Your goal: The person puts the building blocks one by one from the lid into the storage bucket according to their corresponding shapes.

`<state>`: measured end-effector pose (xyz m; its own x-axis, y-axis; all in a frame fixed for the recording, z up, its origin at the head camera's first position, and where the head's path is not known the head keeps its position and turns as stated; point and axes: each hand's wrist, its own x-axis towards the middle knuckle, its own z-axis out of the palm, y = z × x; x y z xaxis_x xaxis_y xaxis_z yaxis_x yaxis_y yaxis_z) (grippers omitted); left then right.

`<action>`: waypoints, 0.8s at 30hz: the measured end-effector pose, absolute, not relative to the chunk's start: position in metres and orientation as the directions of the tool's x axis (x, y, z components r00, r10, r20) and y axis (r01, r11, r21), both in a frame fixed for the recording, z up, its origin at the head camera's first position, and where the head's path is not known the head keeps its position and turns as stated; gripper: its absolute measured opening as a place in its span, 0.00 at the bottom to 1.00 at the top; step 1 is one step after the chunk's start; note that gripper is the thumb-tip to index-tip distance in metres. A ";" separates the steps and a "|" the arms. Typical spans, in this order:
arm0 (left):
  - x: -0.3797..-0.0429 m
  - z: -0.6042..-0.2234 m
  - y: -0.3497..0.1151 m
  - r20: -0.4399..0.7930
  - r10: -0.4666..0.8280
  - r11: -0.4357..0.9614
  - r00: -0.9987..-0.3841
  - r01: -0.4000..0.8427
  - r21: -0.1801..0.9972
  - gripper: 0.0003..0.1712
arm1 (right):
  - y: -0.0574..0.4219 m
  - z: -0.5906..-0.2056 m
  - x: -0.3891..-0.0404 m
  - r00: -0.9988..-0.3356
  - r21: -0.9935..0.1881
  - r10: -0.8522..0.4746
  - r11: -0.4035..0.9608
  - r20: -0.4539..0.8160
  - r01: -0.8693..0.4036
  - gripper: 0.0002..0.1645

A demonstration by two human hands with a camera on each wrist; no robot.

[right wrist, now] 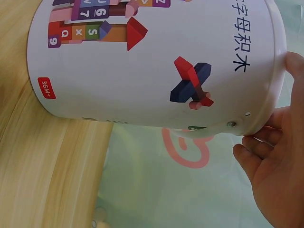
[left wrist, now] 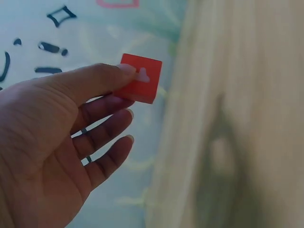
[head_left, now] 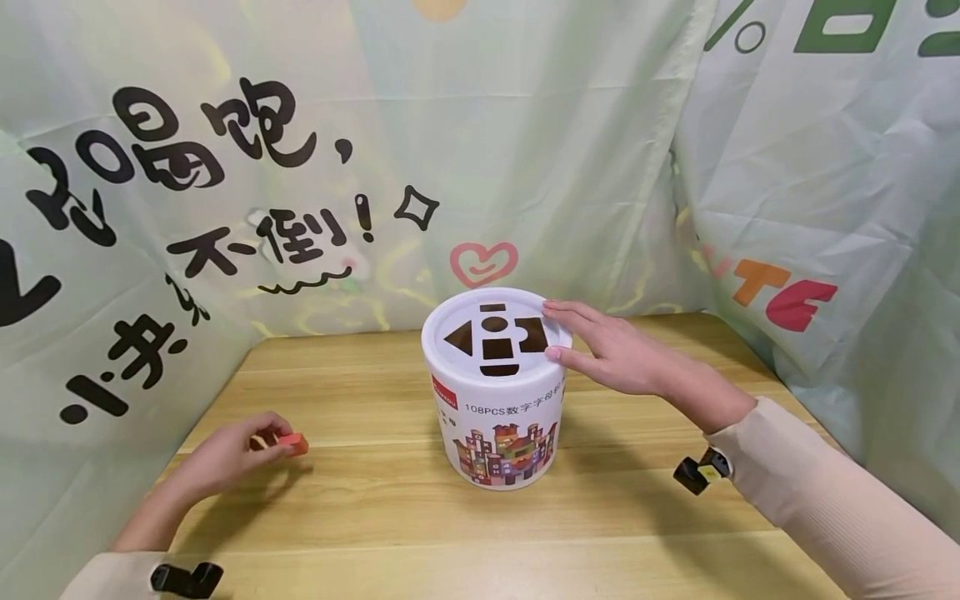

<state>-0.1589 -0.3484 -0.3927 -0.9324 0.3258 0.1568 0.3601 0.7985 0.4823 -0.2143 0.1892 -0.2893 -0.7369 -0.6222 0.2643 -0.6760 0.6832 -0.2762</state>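
My left hand [head_left: 232, 454] pinches a small red block [head_left: 297, 443] between thumb and fingertips, over the left part of the table. In the left wrist view the block [left wrist: 147, 85] shows a pale mark on its face, partly under the thumb, while the other fingers curl loosely below. A white toy-block bucket [head_left: 498, 400] stands upright at the middle of the table. Its lid [head_left: 465, 310] has several shaped holes, among them a triangle, a circle and a square. My right hand [head_left: 618, 350] rests on the right edge of this lid with fingers fairly straight.
The wooden table [head_left: 352, 500] extends around the bucket. Printed cloth [head_left: 525, 150] hangs behind it and at both sides, close to the table's edges. In the right wrist view, a handle joint [right wrist: 231, 124] sits on the bucket's side near the rim.
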 end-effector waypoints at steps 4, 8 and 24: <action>-0.163 -0.371 -0.335 0.214 0.361 0.764 -0.908 0.419 0.491 0.05 | 0.188 -0.289 -0.214 -0.737 -0.278 -0.623 0.683 0.261 -0.675 0.42; -0.169 -0.349 -0.319 0.256 0.388 0.735 -0.886 0.465 0.494 0.05 | 0.188 -0.288 -0.214 -0.737 -0.280 -0.624 0.682 0.260 -0.676 0.42; -0.201 -0.261 -0.242 0.295 0.504 0.660 -0.812 0.582 0.474 0.07 | 0.189 -0.290 -0.215 -0.731 -0.236 -0.631 0.693 0.259 -0.682 0.43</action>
